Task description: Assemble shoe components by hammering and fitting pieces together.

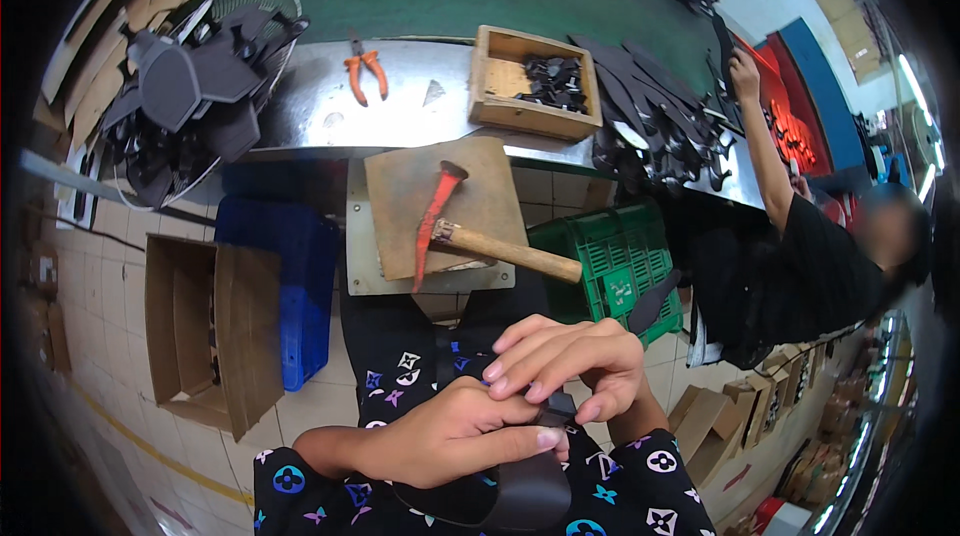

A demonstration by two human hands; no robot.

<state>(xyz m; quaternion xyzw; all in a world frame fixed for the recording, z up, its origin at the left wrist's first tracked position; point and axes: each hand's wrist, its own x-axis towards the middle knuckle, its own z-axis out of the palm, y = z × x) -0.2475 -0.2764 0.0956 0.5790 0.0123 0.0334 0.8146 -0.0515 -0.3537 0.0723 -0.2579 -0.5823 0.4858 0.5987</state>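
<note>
Close to my lap, my left hand is closed on a dark grey flat piece, its thumb pressing near the top end. A small black plastic fitting shows at that end, between my two hands. My right hand bends over it, fingertips against the left hand's fingers and thumb beside the fitting. The fingers partly hide how the fitting and the flat piece meet. In front of my hands, a hammer with a wooden handle and a worn red head lies on a brown board.
Orange-handled pliers and a wooden box of black fittings lie on the metal bench edge. Dark flat pieces fill a wire basket at left. A green crate stands right; a co-worker reaches over the bench.
</note>
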